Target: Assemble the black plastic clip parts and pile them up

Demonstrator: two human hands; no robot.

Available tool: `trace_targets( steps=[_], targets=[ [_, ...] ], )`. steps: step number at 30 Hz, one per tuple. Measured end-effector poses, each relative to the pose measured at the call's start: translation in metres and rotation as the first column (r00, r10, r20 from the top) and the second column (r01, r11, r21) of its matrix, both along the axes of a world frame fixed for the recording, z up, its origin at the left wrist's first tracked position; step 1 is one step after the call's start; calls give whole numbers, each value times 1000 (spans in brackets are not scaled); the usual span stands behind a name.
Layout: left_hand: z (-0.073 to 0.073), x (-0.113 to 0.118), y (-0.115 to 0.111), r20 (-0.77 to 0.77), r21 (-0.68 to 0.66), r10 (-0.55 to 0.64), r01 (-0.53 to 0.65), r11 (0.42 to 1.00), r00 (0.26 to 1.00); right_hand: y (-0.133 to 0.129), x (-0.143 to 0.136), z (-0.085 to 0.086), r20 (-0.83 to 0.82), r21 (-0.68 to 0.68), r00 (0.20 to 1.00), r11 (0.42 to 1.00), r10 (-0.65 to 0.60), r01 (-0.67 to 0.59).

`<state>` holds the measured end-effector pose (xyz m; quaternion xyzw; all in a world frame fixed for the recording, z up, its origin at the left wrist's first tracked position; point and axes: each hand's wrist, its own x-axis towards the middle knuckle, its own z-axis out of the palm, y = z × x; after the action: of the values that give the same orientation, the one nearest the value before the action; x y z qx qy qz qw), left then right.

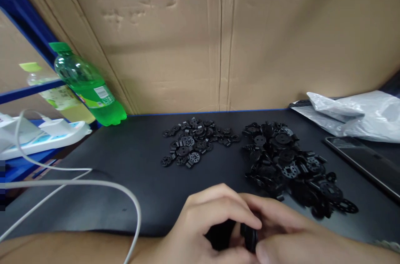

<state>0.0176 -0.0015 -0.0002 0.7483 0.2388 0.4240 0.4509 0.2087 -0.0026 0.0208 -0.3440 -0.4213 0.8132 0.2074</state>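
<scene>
My left hand (206, 222) and my right hand (287, 230) meet at the near edge of the table. Between their fingertips they grip a small black plastic part (250, 237), mostly covered by the fingers. Both hands are closed on it. Just beyond my right hand lies a large heap of black round plastic parts (283, 155), some with slotted or perforated discs. Farther to the left is a smaller heap of similar black parts (190, 143).
A green soda bottle (90, 85) and a pale yellow bottle (59, 93) stand at the left by a white power strip (56, 141). White cables (103, 183) cross the left side. A phone-like dark device (362, 164) and a grey plastic bag (359, 116) lie right. Cardboard (175, 39) walls the back.
</scene>
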Motion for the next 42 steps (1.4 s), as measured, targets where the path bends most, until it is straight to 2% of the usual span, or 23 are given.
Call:
trace_targets(
  steps=[4, 10, 15, 20, 24, 27, 34, 38, 42],
  targets=[
    [1, 0, -3, 2, 33, 23, -23, 999, 1000, -1, 0, 2, -12, 46, 1000, 999, 13, -12],
    [0, 2, -3, 19, 22, 20, -21, 1000, 1000, -1, 2, -6, -22, 97, 999, 995, 35, -33],
    [0, 2, -4, 5, -2, -5, 5, 1000, 1000, 0, 2, -7, -27, 62, 998, 997, 52, -51],
    [1, 1, -4, -3, -27, -31, 31, 999, 1000, 2, -1, 2, -6, 46, 1000, 999, 8, -7],
    [4, 2, -3, -15, -36, -22, 21, 999, 1000, 3, -3, 6, 81, 15, 996, 1000, -26, 25],
    [6, 2, -4, 10, -10, -8, 8, 1000, 1000, 2, -1, 1, 167, 45, 986, 999, -30, 23],
    [7, 3, -2, 20, 40, 23, -24, 999, 1000, 1, 4, -12, 211, 45, 977, 999, 5, -15],
    [3, 5, -1, 18, 119, 42, -44, 992, 999, 2, 2, -6, 267, 75, 963, 996, 28, -49],
    [5, 6, -3, -54, 202, 51, -39, 979, 997, 1, -3, 3, 287, 132, 957, 988, 38, -79]
  ],
)
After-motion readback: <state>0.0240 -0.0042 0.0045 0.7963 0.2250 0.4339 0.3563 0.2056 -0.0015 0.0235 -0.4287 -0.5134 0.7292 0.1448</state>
